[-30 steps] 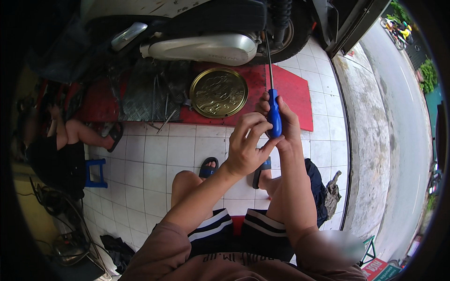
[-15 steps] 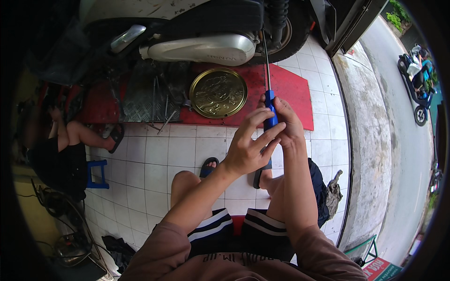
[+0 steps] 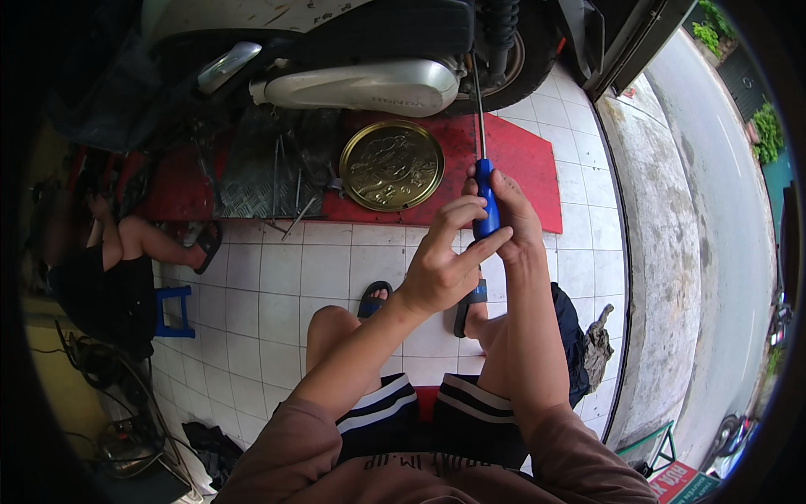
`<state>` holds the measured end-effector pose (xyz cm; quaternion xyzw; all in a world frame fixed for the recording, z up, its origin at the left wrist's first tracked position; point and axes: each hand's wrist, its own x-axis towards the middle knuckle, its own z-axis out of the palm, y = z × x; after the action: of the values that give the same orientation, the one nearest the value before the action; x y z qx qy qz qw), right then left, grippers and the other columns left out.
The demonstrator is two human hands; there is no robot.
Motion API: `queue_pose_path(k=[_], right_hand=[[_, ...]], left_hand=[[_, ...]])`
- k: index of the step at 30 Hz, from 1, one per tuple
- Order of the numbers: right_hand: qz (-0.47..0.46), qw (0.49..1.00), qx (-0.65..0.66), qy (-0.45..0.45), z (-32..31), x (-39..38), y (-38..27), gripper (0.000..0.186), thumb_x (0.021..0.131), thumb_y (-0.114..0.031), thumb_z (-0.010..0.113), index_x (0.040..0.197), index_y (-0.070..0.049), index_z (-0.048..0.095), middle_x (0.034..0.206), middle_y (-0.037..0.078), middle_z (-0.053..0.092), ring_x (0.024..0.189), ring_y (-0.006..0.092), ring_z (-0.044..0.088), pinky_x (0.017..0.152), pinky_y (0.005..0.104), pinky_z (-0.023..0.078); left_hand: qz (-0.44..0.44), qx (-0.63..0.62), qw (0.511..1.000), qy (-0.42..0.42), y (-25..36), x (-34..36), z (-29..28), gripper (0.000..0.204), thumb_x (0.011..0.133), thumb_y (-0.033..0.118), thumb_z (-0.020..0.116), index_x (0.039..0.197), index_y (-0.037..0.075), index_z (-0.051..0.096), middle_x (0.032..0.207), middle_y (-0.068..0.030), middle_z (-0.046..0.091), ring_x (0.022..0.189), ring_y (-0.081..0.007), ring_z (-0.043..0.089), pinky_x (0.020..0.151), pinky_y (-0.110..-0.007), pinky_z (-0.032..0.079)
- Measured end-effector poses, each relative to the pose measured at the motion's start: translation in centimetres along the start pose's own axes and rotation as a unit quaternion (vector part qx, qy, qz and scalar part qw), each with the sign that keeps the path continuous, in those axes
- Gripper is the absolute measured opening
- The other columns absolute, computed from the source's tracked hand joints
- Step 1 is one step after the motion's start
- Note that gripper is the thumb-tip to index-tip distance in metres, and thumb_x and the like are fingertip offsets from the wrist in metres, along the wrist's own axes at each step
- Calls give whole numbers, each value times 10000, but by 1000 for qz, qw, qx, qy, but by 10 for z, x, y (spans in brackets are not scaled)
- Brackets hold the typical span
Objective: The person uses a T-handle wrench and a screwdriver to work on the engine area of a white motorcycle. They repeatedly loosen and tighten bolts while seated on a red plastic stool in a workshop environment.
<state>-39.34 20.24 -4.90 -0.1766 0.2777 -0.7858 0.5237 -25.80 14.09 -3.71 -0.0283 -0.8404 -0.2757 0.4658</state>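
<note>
Both of my hands are around the blue handle of a long screwdriver (image 3: 485, 202). Its thin metal shaft runs up past the red platform to the scooter (image 3: 369, 87), between the silver engine cover and the rear wheel (image 3: 522, 69); where the tip meets the scooter is too small to make out. My left hand (image 3: 449, 256) has its fingers curled on the handle's left side and lower end. My right hand (image 3: 516, 214) wraps it from the right, thumb along the top. A round gold-coloured tray (image 3: 391, 165) lies on the platform left of the shaft.
The scooter stands over a red platform (image 3: 529, 181) with several metal tools on a dark treadplate (image 3: 260, 168). At left, another person (image 3: 101, 286) sits by a blue stool (image 3: 175, 312). Dark cloth (image 3: 571, 344) lies beside my right leg. Beyond the doorway at right runs a road (image 3: 722, 210).
The screwdriver handle shows a little more between my hands, as my left fingers have shifted slightly on it. Outside, a motorbike has passed from the upper right of the road toward the lower right.
</note>
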Motion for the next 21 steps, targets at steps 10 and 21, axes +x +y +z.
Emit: queue_pose_path(k=[10,21], right_hand=[[-10,1000,12,-3,15,3,-3,455,902,-338,645,1150,33,557,917,90,638,802,184,633,737,286,530],[-32,993,-110,3,8,2,-13,376,863,-312,701,1038,6,600,824,26,607,723,105,573,654,226,469]], left_hand=[[-5,52,994,100,0,5,-6,347,691,48,806,1008,31,666,980,-101,605,879,-286,614,725,-364,539],[-9,36,999,25,0,1,-4,476,679,-126,622,1101,87,679,1098,-113,492,953,-270,563,702,-320,521]])
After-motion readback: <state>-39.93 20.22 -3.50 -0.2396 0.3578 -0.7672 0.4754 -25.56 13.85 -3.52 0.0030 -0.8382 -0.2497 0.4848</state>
